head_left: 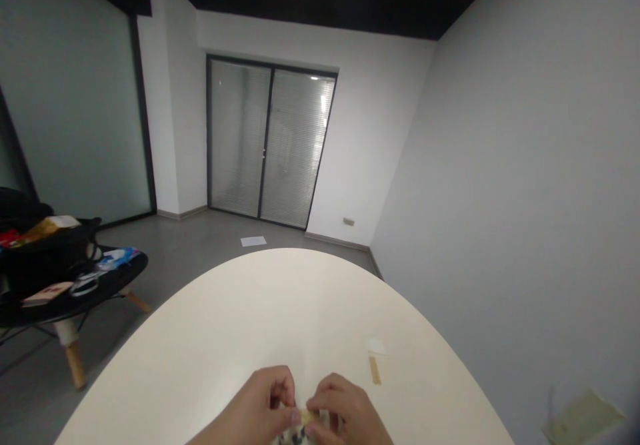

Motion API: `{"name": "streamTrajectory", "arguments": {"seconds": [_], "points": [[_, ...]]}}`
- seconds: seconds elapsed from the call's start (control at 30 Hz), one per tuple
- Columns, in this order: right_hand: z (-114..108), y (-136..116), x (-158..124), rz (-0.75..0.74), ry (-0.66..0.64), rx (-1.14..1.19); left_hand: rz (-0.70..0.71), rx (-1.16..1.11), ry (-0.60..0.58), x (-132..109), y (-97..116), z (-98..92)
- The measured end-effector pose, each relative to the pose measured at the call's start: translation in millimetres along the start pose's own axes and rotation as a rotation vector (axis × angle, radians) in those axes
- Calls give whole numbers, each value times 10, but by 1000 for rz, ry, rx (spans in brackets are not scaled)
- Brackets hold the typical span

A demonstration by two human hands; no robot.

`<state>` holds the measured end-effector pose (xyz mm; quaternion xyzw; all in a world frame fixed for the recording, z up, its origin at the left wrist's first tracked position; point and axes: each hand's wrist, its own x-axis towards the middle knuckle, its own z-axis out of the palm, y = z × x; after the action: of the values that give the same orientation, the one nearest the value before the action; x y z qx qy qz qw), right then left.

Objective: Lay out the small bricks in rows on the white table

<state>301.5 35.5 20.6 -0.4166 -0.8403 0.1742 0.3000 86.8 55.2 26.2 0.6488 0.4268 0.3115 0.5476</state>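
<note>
Nearest the camera, at the bottom edge of the view, are the person's left hand (253,405) and right hand (347,408), held close together with the fingers curled inward. Both grips are closed in a pinch on a small pale-yellow piece (307,416), which the fingertips (317,404) of the right hand and the thumb (295,417) of the left hand touch from either side. Its exact form is largely hidden by the fingers. Directly beneath it, a piece of black-and-white speckled material (293,437) shows between the hands and is cut off by the frame edge; whether it is joined to the yellow piece cannot be determined. Both hands are over the near edge of a white oval counter (235,325). Ahead of the right hand, a small white square of paper (376,346) and a narrow tan strip (375,370) lie on the counter, just beside each other. Further left, well apart from the hands, stands a round black table (75,305) on wooden legs, carrying a black bag (43,258) and assorted packets. A sheet of paper (253,241) lies on the grey floor (180,252) beyond the counter, before a glazed double door (270,142) fitted with blinds.
</note>
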Motion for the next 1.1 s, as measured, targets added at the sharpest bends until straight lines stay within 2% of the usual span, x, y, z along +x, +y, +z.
{"name": "streamTrajectory", "arguments": {"seconds": [0.17, 0.47, 0.8, 0.93, 1.1], "points": [[17, -20, 6, 39, -41, -63, 10, -120, -31, 15, 6, 9], [45, -49, 11, -74, -14, -219, 35, -207, -36, 25, -69, 36], [113, -55, -9, -68, -29, -363, 49, -286, -63, 19, -22, 20], [94, -102, 12, -15, -56, -408, 64, -330, -91, 23, -32, 32], [87, -201, 54, 100, -171, -379, 46, -377, -76, 22, -24, 45]]}}
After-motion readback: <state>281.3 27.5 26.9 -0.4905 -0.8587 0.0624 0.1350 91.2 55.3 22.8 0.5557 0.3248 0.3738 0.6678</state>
